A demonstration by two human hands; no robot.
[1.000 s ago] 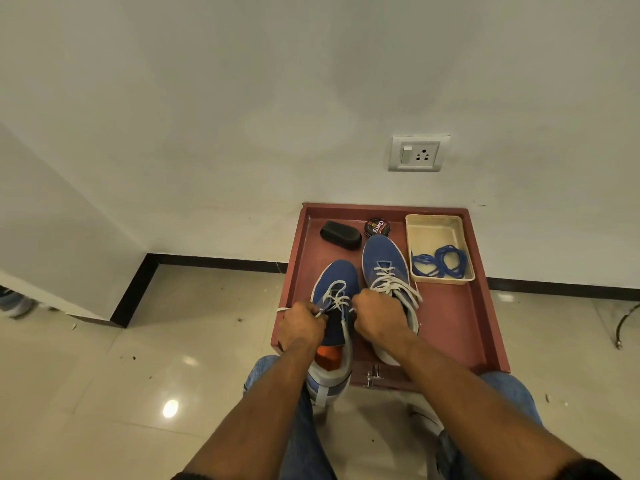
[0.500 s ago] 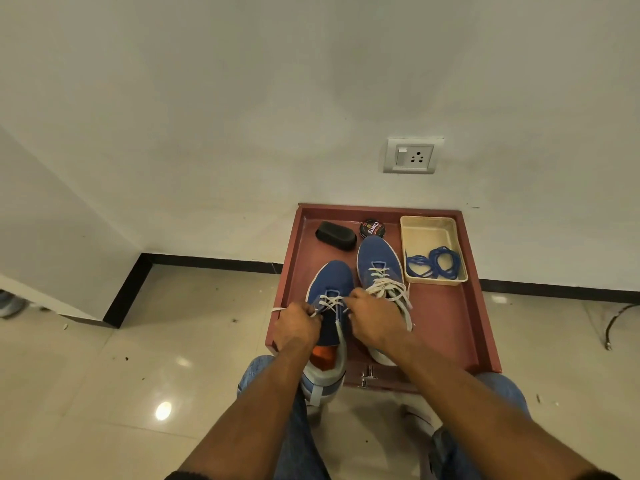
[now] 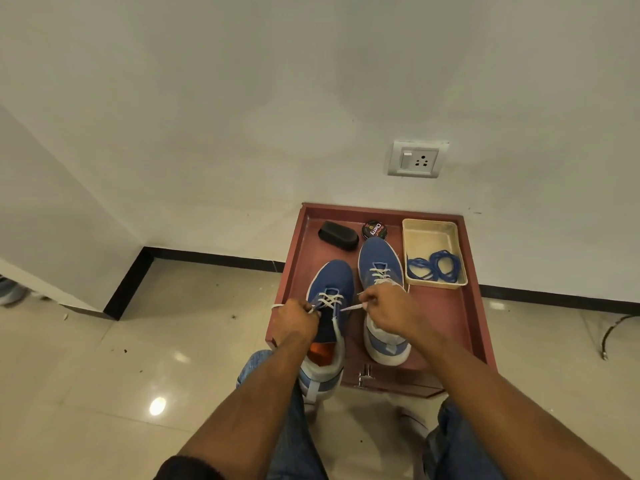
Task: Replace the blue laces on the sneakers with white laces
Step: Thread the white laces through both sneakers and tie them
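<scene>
Drawn apart now, right hand (image 3: 391, 315) and left hand (image 3: 294, 322) each pinching a white lace (image 3: 350, 307) end over left sneaker (image 3: 329, 306).

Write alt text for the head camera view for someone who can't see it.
A person's left hand and right hand each pinch an end of the white lace on the left blue sneaker, which sits on a red tray. The removed blue laces lie in a beige tub.
</scene>
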